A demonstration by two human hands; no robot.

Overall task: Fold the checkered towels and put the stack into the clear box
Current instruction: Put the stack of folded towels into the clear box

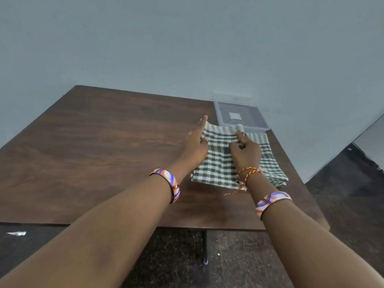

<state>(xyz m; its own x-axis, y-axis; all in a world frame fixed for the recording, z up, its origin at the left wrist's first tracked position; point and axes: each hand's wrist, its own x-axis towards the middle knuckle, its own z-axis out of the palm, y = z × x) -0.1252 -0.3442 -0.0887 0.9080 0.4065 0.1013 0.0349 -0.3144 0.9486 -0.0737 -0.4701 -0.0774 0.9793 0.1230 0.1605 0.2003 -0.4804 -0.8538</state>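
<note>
Checkered towels: two visible, both on the far right part of the brown table (104,152), neither in the box, so I'd call the task roughly mid-way. Clear box (242,115) sits at the back right corner against the wall, just beyond the towels; looks empty apart from a pale label or patch on its base. Right-hand towel (270,163) lies flat and looks already folded, partly under the other one. Front towel (218,163) overlaps it and is being worked. Left hand (195,146) pinches that towel's far left corner, index finger pointing out. Right hand (246,151) has fingers curled onto the cloth near its far right edge. Left to do, by my read: finish this fold, square the stack, move it into the box.
</note>
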